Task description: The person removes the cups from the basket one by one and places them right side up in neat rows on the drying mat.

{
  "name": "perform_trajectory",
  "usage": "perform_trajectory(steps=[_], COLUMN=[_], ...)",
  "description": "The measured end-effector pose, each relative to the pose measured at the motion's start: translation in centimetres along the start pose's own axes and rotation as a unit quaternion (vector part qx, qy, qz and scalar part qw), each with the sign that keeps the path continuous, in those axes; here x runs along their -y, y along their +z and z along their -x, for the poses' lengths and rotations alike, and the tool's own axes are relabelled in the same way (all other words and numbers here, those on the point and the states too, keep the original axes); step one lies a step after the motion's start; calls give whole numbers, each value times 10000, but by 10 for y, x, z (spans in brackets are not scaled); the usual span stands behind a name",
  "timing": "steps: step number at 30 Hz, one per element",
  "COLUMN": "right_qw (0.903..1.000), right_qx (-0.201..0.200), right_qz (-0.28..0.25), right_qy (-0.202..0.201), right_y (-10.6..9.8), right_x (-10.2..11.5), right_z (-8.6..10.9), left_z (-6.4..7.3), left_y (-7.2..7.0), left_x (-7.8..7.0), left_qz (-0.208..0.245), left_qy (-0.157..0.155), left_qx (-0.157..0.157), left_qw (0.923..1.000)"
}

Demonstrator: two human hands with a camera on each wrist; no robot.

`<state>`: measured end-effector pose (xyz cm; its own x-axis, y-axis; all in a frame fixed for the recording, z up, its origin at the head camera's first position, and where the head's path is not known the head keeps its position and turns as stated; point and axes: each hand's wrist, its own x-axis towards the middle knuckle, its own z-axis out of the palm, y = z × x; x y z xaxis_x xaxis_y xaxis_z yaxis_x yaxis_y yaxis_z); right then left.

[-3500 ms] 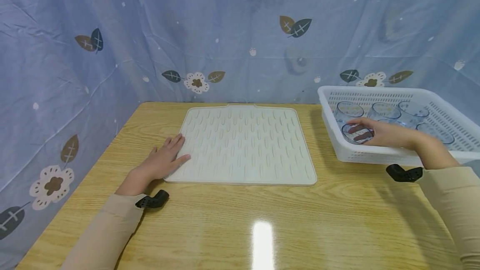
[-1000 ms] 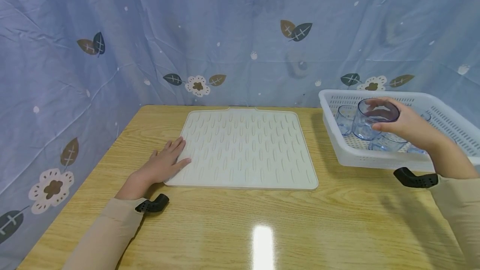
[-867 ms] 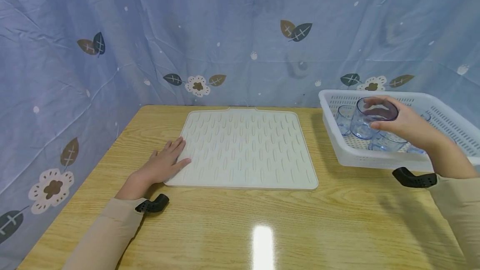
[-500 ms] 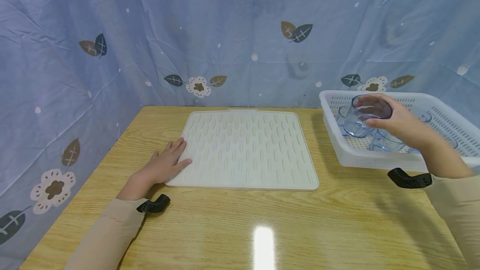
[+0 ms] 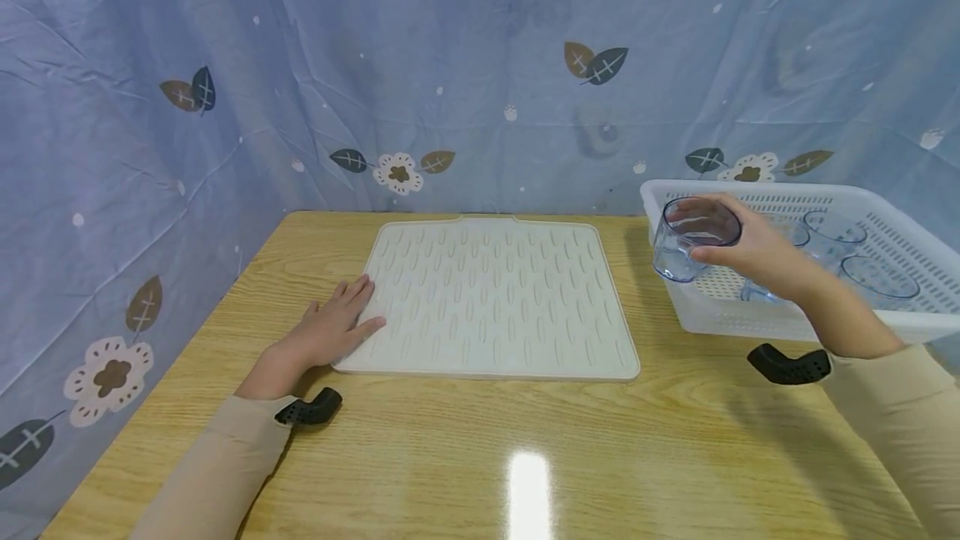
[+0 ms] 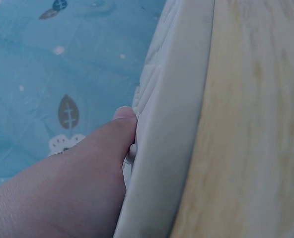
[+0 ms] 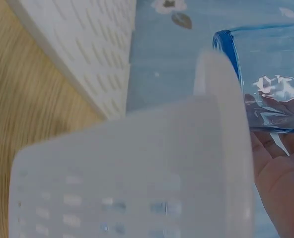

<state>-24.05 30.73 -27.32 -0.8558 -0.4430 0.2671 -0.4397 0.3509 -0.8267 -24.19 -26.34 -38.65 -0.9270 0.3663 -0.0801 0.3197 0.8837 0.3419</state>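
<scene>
My right hand [image 5: 750, 248] grips a clear bluish drinking glass [image 5: 678, 252] near its rim, thumb on the near side. The glass hangs over the left wall of a white slotted basket [image 5: 750, 322]. In the right wrist view the glass [image 7: 273, 79] is above the basket's rim [image 7: 234, 129]. More glasses [image 5: 877, 277] stand in the basket, partly hidden by the right hand and arm. My left hand [image 5: 326, 330] lies with spread fingers on the left edge of a white ridged mat [image 5: 495, 298]; the left wrist view shows the thumb [image 6: 119, 126] along the mat's edge.
The mat lies flat on a wooden table [image 5: 420, 440], with the basket to its right. A blue patterned curtain [image 5: 480, 90] hangs behind the table and along its left side. A bright light reflection shows on the table's front part.
From reaching among the glasses, my right hand has lifted one out and carried it left to the basket's left wall. The left hand has stayed on the mat.
</scene>
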Motion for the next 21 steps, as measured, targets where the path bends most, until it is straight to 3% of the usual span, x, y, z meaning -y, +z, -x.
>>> perform_trajectory(steps=[5, 15, 21], right_qw=[10000, 9986, 9984], right_qx=[26, 29, -38], right_qz=[-51, -412, -501], right_qy=[20, -329, -241], right_y=[14, 43, 60], right_x=[6, 10, 9], right_z=[-6, -24, -35], left_z=[0, -1, -1], left_y=[0, -2, 0], left_x=[-1, 1, 2], left_qz=[-5, -3, -5], left_qy=[2, -14, -47], left_qx=[3, 27, 72], left_qw=[10000, 10000, 10000])
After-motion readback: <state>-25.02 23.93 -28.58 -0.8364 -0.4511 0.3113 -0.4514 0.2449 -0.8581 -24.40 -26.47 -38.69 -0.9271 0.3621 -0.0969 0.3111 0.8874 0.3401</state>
